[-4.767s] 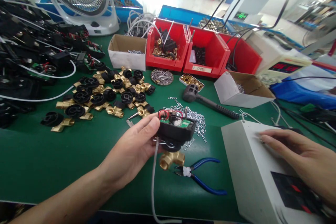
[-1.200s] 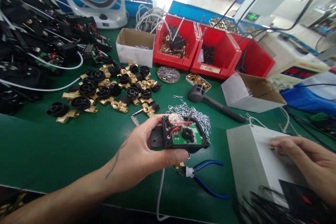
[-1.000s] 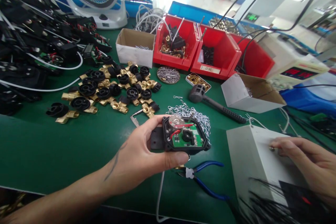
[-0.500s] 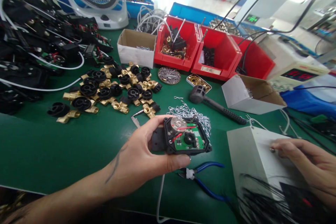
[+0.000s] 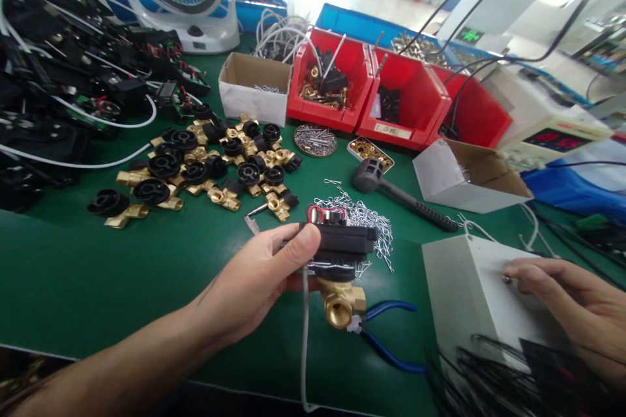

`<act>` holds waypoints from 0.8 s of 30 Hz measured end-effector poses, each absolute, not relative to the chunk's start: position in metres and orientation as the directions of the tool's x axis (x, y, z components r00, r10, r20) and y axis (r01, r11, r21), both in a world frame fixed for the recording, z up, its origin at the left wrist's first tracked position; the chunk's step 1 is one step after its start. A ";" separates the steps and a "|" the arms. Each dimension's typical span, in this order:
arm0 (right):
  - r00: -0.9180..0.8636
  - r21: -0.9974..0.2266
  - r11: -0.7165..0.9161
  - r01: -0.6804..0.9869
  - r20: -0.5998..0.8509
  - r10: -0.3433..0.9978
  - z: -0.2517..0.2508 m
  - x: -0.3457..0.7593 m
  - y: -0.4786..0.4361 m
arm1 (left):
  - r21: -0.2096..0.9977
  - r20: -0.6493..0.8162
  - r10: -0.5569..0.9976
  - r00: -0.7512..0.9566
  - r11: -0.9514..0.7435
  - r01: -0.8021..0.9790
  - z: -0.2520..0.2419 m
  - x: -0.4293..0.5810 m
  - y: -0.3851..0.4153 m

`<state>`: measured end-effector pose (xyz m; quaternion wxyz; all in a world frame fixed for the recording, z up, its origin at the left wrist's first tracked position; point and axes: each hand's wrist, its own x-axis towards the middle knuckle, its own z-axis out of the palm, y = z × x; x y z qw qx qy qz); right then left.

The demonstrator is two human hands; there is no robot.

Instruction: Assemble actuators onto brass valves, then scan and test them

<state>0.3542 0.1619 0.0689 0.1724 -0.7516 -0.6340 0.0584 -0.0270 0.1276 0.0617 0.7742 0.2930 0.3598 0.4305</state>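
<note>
My left hand (image 5: 268, 273) is closed around a motorised valve, held upright over the bench. Its black actuator housing (image 5: 345, 244) faces me edge-on, with red wires showing at the open top. Below the housing, the brass valve body (image 5: 338, 306) points an open port towards me. A grey cable hangs from the valve down past the bench edge. At the right, my right hand (image 5: 572, 300) pinches a small metal switch (image 5: 507, 279) on top of a grey metal box (image 5: 452, 280). Blue-handled pliers (image 5: 388, 306) lie just behind the valve.
Brass valves with black caps (image 5: 195, 172) cover the bench at left. Metal clips (image 5: 376, 228) lie piled behind the valve, near a black mallet (image 5: 401, 195). Red bins (image 5: 332, 111), a fan (image 5: 208, 36) and a power supply (image 5: 552, 140) stand farther back. Black wires droop over the box.
My left hand has tipped the valve upright, so its circuit board is turned out of sight and the brass body now shows below. My right hand stays at the switch.
</note>
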 end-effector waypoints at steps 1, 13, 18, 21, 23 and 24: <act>0.206 -0.351 -0.165 0.922 0.084 0.975 0.070 0.353 0.162 | 0.756 -0.309 0.876 0.371 0.463 -0.462 0.063 -0.027 0.128; 0.252 -0.346 -0.227 0.910 0.029 0.967 0.070 0.354 0.164 | 0.756 -0.293 0.881 0.371 0.451 -0.475 0.062 -0.028 0.127; 0.265 -0.342 -0.237 0.910 0.037 0.964 0.072 0.351 0.163 | 0.742 -0.292 0.878 0.380 0.459 -0.489 0.063 -0.027 0.127; 0.292 -0.338 -0.269 0.902 0.018 0.956 0.076 0.345 0.163 | 0.734 -0.284 0.880 0.380 0.455 -0.504 0.064 -0.027 0.127; 0.307 -0.336 -0.290 0.896 -0.002 0.952 0.078 0.341 0.163 | 0.730 -0.276 0.881 0.385 0.453 -0.513 0.064 -0.027 0.127; 0.310 -0.334 -0.294 0.896 -0.005 0.951 0.079 0.340 0.163 | 0.728 -0.274 0.881 0.386 0.452 -0.515 0.064 -0.027 0.127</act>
